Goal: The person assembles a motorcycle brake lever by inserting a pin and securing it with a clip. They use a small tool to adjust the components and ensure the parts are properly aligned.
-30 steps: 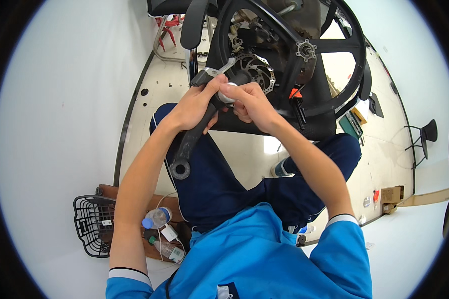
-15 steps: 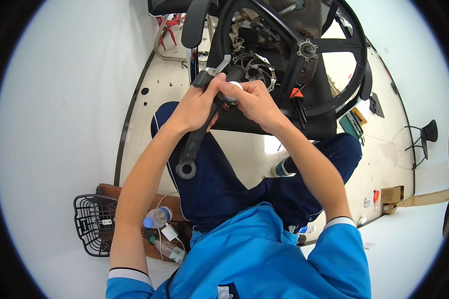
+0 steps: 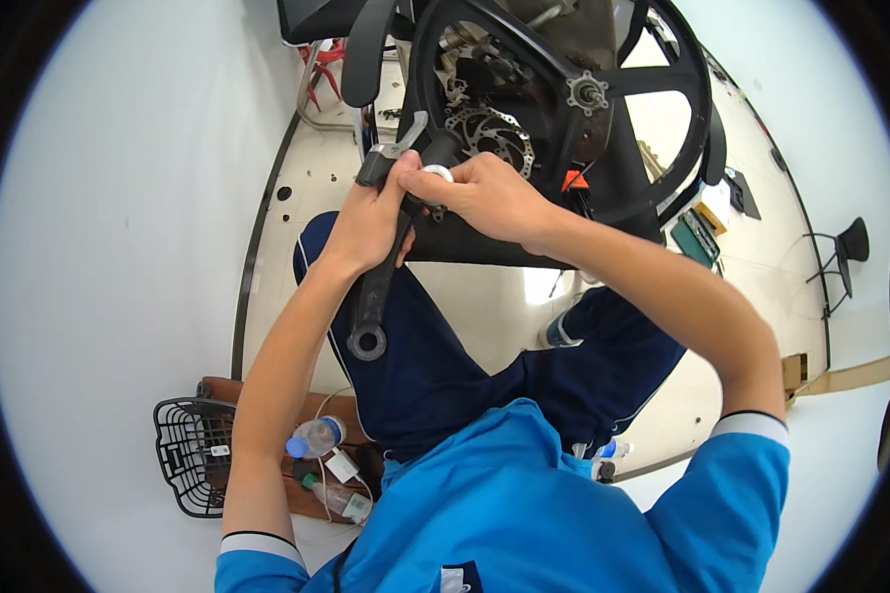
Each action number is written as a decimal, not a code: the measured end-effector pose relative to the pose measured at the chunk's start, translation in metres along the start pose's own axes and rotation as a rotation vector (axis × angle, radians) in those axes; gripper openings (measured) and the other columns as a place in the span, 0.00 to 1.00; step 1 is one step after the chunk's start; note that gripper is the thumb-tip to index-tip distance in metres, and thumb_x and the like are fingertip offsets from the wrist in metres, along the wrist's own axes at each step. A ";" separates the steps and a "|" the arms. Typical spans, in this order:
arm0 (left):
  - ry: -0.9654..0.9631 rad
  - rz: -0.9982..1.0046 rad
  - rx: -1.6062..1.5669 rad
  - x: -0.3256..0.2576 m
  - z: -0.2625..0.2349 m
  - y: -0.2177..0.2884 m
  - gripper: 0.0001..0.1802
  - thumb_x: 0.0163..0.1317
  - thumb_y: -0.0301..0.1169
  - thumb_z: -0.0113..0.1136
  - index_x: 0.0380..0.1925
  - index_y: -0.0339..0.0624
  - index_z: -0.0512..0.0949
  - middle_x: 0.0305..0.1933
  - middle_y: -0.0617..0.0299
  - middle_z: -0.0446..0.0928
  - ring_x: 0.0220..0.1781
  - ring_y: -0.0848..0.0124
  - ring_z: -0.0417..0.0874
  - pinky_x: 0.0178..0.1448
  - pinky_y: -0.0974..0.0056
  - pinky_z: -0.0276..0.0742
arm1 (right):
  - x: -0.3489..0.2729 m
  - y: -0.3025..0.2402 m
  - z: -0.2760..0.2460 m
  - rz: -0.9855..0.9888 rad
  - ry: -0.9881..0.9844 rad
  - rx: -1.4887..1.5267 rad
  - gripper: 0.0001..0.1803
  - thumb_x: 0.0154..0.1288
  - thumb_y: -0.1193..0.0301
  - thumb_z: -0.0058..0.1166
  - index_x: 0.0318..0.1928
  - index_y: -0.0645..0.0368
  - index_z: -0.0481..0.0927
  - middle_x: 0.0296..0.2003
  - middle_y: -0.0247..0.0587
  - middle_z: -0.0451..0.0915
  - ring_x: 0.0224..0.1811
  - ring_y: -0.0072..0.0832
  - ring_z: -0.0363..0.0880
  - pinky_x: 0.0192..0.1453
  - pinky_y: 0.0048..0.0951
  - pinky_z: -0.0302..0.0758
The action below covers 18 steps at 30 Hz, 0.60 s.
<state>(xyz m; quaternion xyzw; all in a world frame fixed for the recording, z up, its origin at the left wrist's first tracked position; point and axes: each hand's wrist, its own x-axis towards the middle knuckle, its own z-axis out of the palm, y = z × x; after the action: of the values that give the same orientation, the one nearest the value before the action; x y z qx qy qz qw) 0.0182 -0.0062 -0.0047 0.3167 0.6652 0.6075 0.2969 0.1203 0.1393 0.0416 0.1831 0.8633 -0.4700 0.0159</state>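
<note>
My left hand (image 3: 361, 227) is closed around a black bar-shaped bicycle part (image 3: 373, 296), held tilted over my left thigh. A round eye with a hole ends the bar's lower end. Near its top, by my left thumb, a silver lever (image 3: 410, 133) sits on a black clamp piece. My right hand (image 3: 499, 201) pinches a white ring (image 3: 438, 173) close to my left fingertips, next to a thick black tube end (image 3: 443, 148). Fingers partly hide where the ring meets the part. Just beyond lies a drilled brake disc (image 3: 494, 133).
A black spoked wheel (image 3: 653, 82) and greasy parts rest on a black chair seat (image 3: 465, 242) ahead. An orange piece (image 3: 575, 181) lies beneath the wheel. Bottles (image 3: 316, 437) and a black basket (image 3: 190, 455) are at lower left. A green case (image 3: 695, 240) lies on the floor at right.
Both hands and the held part have shifted slightly left in view. My right elbow has swung outward to the right, and my right wrist has turned. Both hands keep their hold.
</note>
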 end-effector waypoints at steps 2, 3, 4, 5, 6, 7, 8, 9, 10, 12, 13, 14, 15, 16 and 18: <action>0.013 0.022 -0.006 -0.002 0.000 0.000 0.31 0.74 0.59 0.42 0.36 0.37 0.73 0.18 0.61 0.72 0.11 0.73 0.72 0.13 0.68 0.67 | -0.004 -0.006 0.001 0.001 0.012 -0.016 0.39 0.62 0.38 0.57 0.16 0.65 0.75 0.15 0.34 0.70 0.20 0.21 0.66 0.26 0.29 0.65; 0.014 0.021 -0.006 -0.002 0.000 -0.001 0.31 0.74 0.58 0.42 0.36 0.37 0.73 0.18 0.61 0.72 0.11 0.73 0.73 0.13 0.68 0.67 | -0.007 -0.009 0.003 -0.006 0.033 -0.011 0.40 0.62 0.37 0.57 0.15 0.65 0.74 0.14 0.34 0.70 0.20 0.21 0.66 0.26 0.29 0.65; 0.018 0.020 -0.006 -0.002 0.000 -0.001 0.31 0.74 0.58 0.42 0.36 0.37 0.73 0.17 0.61 0.72 0.11 0.73 0.73 0.13 0.68 0.67 | -0.007 -0.011 0.005 -0.014 0.053 -0.005 0.40 0.62 0.37 0.57 0.14 0.65 0.73 0.14 0.34 0.70 0.19 0.21 0.65 0.25 0.30 0.64; 0.013 0.035 -0.026 -0.003 -0.001 0.002 0.31 0.74 0.59 0.43 0.36 0.37 0.73 0.18 0.61 0.72 0.11 0.73 0.73 0.13 0.68 0.68 | -0.006 -0.011 0.006 -0.020 0.064 -0.004 0.41 0.62 0.37 0.57 0.14 0.65 0.72 0.14 0.33 0.69 0.19 0.21 0.65 0.25 0.30 0.63; 0.008 0.047 -0.046 -0.006 0.000 0.007 0.32 0.74 0.59 0.43 0.36 0.37 0.73 0.18 0.61 0.72 0.11 0.73 0.73 0.13 0.67 0.68 | -0.004 -0.010 0.007 -0.024 0.072 -0.004 0.41 0.62 0.37 0.57 0.14 0.66 0.72 0.13 0.33 0.69 0.18 0.21 0.64 0.24 0.30 0.63; 0.005 0.060 -0.067 -0.008 0.000 0.010 0.32 0.73 0.59 0.43 0.37 0.37 0.73 0.18 0.60 0.72 0.11 0.73 0.73 0.13 0.67 0.68 | -0.003 -0.008 0.009 -0.029 0.080 -0.003 0.41 0.62 0.37 0.57 0.14 0.66 0.71 0.13 0.33 0.69 0.18 0.21 0.64 0.24 0.30 0.62; -0.003 0.017 -0.056 -0.009 -0.001 0.006 0.32 0.73 0.60 0.44 0.37 0.36 0.73 0.19 0.60 0.73 0.11 0.73 0.73 0.13 0.67 0.68 | -0.002 -0.002 0.011 -0.067 0.067 0.001 0.42 0.62 0.37 0.57 0.14 0.66 0.71 0.13 0.33 0.68 0.18 0.22 0.64 0.24 0.30 0.62; -0.010 -0.014 -0.049 -0.006 -0.003 0.001 0.33 0.72 0.60 0.44 0.37 0.36 0.73 0.20 0.59 0.73 0.12 0.73 0.73 0.13 0.67 0.68 | 0.002 0.005 0.010 -0.111 0.060 -0.004 0.42 0.62 0.36 0.57 0.14 0.67 0.71 0.13 0.34 0.68 0.18 0.22 0.63 0.24 0.30 0.62; -0.016 -0.050 -0.042 -0.004 -0.004 -0.003 0.33 0.72 0.61 0.45 0.38 0.36 0.73 0.21 0.59 0.74 0.12 0.73 0.73 0.13 0.67 0.68 | 0.004 0.011 0.008 -0.153 0.048 -0.007 0.42 0.61 0.36 0.56 0.14 0.67 0.71 0.13 0.34 0.68 0.18 0.22 0.63 0.24 0.31 0.62; -0.080 -0.071 -0.037 -0.003 -0.006 -0.001 0.28 0.75 0.56 0.43 0.50 0.40 0.71 0.27 0.58 0.77 0.13 0.74 0.73 0.14 0.69 0.69 | 0.002 0.017 0.004 -0.146 0.062 -0.012 0.42 0.61 0.35 0.56 0.16 0.69 0.74 0.13 0.36 0.67 0.17 0.23 0.63 0.24 0.31 0.62; -0.105 -0.063 -0.043 -0.002 -0.007 -0.002 0.28 0.74 0.56 0.44 0.49 0.40 0.71 0.27 0.57 0.77 0.13 0.74 0.73 0.14 0.69 0.69 | -0.001 0.017 0.004 -0.185 0.098 -0.036 0.42 0.61 0.35 0.56 0.17 0.69 0.75 0.13 0.37 0.67 0.17 0.24 0.63 0.24 0.31 0.62; -0.132 -0.054 -0.048 -0.001 -0.008 -0.003 0.27 0.74 0.56 0.44 0.49 0.40 0.71 0.27 0.57 0.77 0.13 0.74 0.73 0.14 0.69 0.70 | -0.002 0.017 0.004 -0.223 0.135 -0.059 0.42 0.60 0.35 0.56 0.18 0.69 0.76 0.13 0.38 0.67 0.17 0.25 0.63 0.24 0.31 0.63; -0.120 -0.055 -0.045 -0.001 -0.007 -0.003 0.28 0.74 0.56 0.44 0.48 0.40 0.70 0.27 0.58 0.77 0.13 0.74 0.74 0.14 0.69 0.70 | -0.001 0.018 0.004 -0.264 0.167 -0.062 0.37 0.60 0.38 0.58 0.25 0.68 0.79 0.14 0.39 0.70 0.16 0.28 0.66 0.25 0.32 0.65; -0.112 -0.079 -0.032 0.000 -0.007 -0.005 0.28 0.74 0.57 0.44 0.48 0.40 0.70 0.27 0.58 0.76 0.13 0.74 0.74 0.14 0.69 0.70 | -0.003 0.018 0.005 -0.320 0.232 -0.111 0.36 0.60 0.40 0.59 0.27 0.67 0.79 0.14 0.40 0.71 0.16 0.29 0.67 0.26 0.32 0.66; -0.093 -0.123 -0.006 0.002 -0.009 -0.009 0.29 0.73 0.58 0.45 0.48 0.40 0.70 0.27 0.58 0.76 0.13 0.74 0.74 0.14 0.69 0.70 | -0.009 0.013 0.006 -0.434 0.362 -0.213 0.33 0.60 0.42 0.60 0.31 0.66 0.78 0.14 0.40 0.72 0.16 0.31 0.69 0.26 0.32 0.67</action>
<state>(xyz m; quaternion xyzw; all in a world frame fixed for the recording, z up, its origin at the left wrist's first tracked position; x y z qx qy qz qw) 0.0094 -0.0106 -0.0131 0.3020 0.6671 0.5748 0.3652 0.1320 0.1378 0.0294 0.0723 0.9156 -0.3287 -0.2200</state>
